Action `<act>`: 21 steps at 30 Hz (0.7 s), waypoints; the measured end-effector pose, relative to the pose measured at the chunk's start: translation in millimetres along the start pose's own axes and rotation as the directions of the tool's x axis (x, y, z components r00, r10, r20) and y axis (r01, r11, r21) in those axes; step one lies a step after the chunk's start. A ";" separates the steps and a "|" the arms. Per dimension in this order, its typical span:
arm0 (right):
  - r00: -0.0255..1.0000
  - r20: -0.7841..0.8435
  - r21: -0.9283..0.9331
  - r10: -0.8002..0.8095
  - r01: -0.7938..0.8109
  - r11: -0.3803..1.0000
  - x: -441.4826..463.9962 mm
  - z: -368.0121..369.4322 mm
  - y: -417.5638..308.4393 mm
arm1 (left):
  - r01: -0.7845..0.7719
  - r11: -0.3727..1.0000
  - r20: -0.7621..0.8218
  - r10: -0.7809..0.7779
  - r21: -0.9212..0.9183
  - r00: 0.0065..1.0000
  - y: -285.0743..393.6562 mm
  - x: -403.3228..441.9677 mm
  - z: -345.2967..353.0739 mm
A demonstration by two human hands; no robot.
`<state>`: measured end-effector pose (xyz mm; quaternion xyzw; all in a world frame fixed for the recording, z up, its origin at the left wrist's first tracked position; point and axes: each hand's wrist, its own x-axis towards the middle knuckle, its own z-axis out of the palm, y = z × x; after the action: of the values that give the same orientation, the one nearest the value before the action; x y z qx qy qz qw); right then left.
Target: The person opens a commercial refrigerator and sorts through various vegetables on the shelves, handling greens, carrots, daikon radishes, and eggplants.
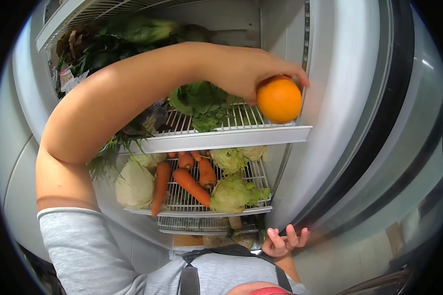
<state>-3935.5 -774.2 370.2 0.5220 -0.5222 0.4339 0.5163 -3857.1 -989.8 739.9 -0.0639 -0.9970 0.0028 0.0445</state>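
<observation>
My left arm reaches across the fridge from the left. My left hand [246, 73] is closed around an orange [279, 100] from above, fingers over its top and thumb at its near side. The orange is at the right end of the upper wire shelf [231, 134]; whether it rests on the rack or is slightly lifted, I cannot tell. Dark green leafy vegetables [199, 101] lie left of it, partly behind my arm. Low on the right, near my body, my right hand [284, 242] holds nothing, its fingers apart and loosely bent, pointing up.
On the shelf below are a pale cabbage [134, 185], several carrots [191, 187] and light green lettuce [234, 193]. Long leafy greens [138, 30] fill the upper left. Thin green herbs [108, 157] hang over the shelf edge. The fridge door edge [349, 98] stands along the right.
</observation>
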 end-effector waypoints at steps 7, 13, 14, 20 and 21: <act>1.000 -0.025 -0.017 -0.015 0.014 1.000 -1.3 3.9 1.3 | 0.228 0.971 0.005 -0.229 0.073 0.973 -51.1 0.9 13.3; 1.000 0.009 -0.046 -0.025 0.025 0.999 2.3 -0.1 1.3 | 0.324 0.945 -0.032 -0.326 -0.043 0.945 -47.2 26.8 8.2; 0.999 0.023 -0.048 -0.023 0.024 0.999 2.3 -1.2 1.0 | 0.323 0.946 -0.035 -0.324 -0.043 0.945 -52.1 27.5 7.6; 0.999 0.034 -0.045 -0.010 0.012 0.999 -0.5 -2.2 1.1 | 0.244 0.941 0.032 -0.243 -0.233 0.969 -91.7 23.9 11.5; 0.999 0.036 -0.039 -0.016 0.017 0.999 -0.3 -2.5 1.7 | 0.265 0.964 -0.047 -0.265 -0.017 0.963 -97.6 26.3 10.6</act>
<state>-3937.0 -771.5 370.2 0.5236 -0.5354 0.4101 0.5207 -3896.4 -1083.2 732.8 0.0697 -0.9952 -0.0101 0.0683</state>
